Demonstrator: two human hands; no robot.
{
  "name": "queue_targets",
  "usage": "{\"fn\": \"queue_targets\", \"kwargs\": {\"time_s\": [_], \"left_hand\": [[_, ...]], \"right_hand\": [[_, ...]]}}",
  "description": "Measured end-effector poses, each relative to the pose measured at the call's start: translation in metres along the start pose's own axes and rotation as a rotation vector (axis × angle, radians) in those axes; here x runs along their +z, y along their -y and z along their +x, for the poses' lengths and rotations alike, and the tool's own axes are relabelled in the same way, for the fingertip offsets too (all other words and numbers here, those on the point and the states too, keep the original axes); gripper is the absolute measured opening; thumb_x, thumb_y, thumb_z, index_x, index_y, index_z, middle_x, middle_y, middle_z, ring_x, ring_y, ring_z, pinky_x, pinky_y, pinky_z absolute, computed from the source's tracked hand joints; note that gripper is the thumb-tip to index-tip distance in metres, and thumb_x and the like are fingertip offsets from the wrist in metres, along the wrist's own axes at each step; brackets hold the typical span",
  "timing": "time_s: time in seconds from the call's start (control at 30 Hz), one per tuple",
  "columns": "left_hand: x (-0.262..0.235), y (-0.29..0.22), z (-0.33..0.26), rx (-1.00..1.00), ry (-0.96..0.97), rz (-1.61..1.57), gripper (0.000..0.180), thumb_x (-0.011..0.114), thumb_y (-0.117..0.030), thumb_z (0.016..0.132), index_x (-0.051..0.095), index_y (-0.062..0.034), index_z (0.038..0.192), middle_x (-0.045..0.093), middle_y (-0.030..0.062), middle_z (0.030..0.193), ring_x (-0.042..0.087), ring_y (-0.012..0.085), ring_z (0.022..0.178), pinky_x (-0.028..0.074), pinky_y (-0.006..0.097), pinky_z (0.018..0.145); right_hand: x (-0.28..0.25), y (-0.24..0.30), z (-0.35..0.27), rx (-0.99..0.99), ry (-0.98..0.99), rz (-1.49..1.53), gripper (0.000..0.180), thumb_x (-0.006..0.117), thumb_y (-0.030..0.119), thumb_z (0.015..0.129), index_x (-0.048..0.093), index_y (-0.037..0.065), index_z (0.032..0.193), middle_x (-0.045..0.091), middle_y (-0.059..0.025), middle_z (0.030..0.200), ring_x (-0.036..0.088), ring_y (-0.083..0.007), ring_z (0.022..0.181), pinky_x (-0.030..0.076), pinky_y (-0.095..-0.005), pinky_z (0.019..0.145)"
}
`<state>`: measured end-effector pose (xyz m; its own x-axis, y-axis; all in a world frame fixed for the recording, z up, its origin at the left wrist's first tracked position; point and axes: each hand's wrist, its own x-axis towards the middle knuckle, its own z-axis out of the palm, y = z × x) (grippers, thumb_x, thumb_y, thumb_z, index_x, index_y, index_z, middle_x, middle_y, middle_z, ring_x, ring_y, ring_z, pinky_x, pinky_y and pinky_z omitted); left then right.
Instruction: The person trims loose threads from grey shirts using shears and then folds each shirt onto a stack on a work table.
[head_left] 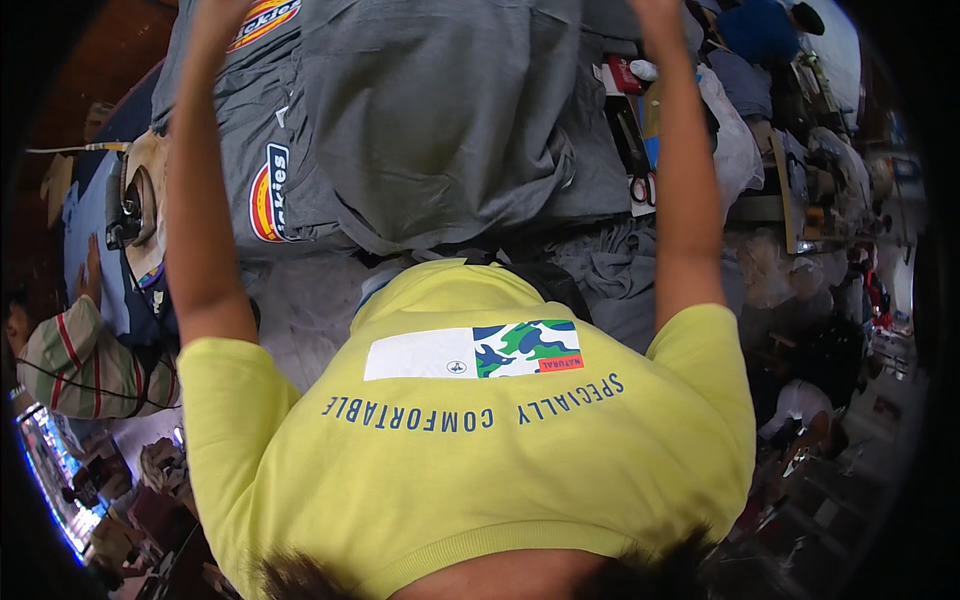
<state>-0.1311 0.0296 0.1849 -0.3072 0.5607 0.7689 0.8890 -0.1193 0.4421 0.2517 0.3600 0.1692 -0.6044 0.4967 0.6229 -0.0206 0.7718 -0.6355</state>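
Grey cloth, which looks like T-shirts, covers the table in front of me and hangs in loose folds toward its near edge. More grey fabric with colourful printed patches lies under it on the left. Both my arms reach far forward over the cloth. My left hand is over the printed fabric at the far left, and my right hand is by the cloth's far right side. The upper edge of the picture cuts off the fingers of both hands, so their grip is hidden.
Scissors lie in a tray at the right, beside a clear plastic bag. An iron stands at the left, near a co-worker in a striped shirt. Other people are at the right.
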Motion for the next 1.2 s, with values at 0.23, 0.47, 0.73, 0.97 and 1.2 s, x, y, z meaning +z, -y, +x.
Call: {"fn": "queue_targets", "kwargs": {"time_s": [0.23, 0.47, 0.73, 0.97, 1.2], "left_hand": [[0.029, -0.137, -0.244, -0.221, 0.721, 0.132, 0.030, 0.070, -0.023, 0.067, 0.055, -0.0061, 0.087, 0.051, 0.0090, 0.099, 0.047, 0.0272, 0.096, 0.035, 0.037, 0.082], [-0.006, -0.133, -0.271, -0.082, 0.700, 0.278, 0.029, 0.068, -0.007, 0.057, 0.050, -0.0041, 0.081, 0.049, 0.0115, 0.098, 0.046, 0.0301, 0.100, 0.037, 0.036, 0.082], [-0.026, -0.171, -0.266, -0.396, -0.069, 0.545, 0.026, 0.055, 0.008, 0.053, 0.050, -0.0058, 0.075, 0.049, 0.0083, 0.060, 0.051, 0.0268, 0.053, 0.041, 0.032, 0.051], [-0.020, -0.178, -0.286, -0.976, 0.731, 0.289, 0.027, 0.061, 0.002, 0.063, 0.054, -0.0058, 0.088, 0.056, 0.0109, 0.077, 0.057, 0.0283, 0.074, 0.044, 0.036, 0.066], [0.081, -0.244, -0.165, -0.368, 0.677, -0.316, 0.047, 0.073, -0.017, 0.066, 0.052, -0.0031, 0.105, 0.052, 0.0141, 0.101, 0.054, 0.0275, 0.091, 0.044, 0.034, 0.076]], "right_hand": [[0.039, 0.015, -0.209, 0.005, 0.676, -0.193, 0.031, 0.051, -0.005, 0.065, 0.060, 0.009, 0.091, 0.058, -0.0049, 0.098, 0.051, -0.0239, 0.100, 0.039, -0.0335, 0.087], [0.025, 0.036, -0.216, 0.072, 0.583, -0.378, 0.029, 0.052, -0.006, 0.061, 0.054, 0.007, 0.087, 0.053, -0.0082, 0.090, 0.052, -0.0301, 0.086, 0.042, -0.0377, 0.073], [0.002, 0.073, -0.228, 0.127, -0.268, -0.507, 0.025, 0.052, -0.010, 0.057, 0.047, 0.002, 0.078, 0.050, -0.0112, 0.080, 0.052, -0.0280, 0.076, 0.042, -0.0334, 0.066], [0.011, 0.068, -0.290, 0.386, 0.117, -0.089, 0.017, 0.058, -0.003, 0.065, 0.044, 0.003, 0.074, 0.050, -0.0074, 0.071, 0.051, -0.0183, 0.069, 0.041, -0.0245, 0.064], [0.022, 0.131, -0.239, 0.426, 0.191, 0.107, 0.023, 0.059, -0.003, 0.064, 0.046, 0.003, 0.082, 0.050, -0.0029, 0.075, 0.050, -0.0101, 0.071, 0.041, -0.0218, 0.068]]}}
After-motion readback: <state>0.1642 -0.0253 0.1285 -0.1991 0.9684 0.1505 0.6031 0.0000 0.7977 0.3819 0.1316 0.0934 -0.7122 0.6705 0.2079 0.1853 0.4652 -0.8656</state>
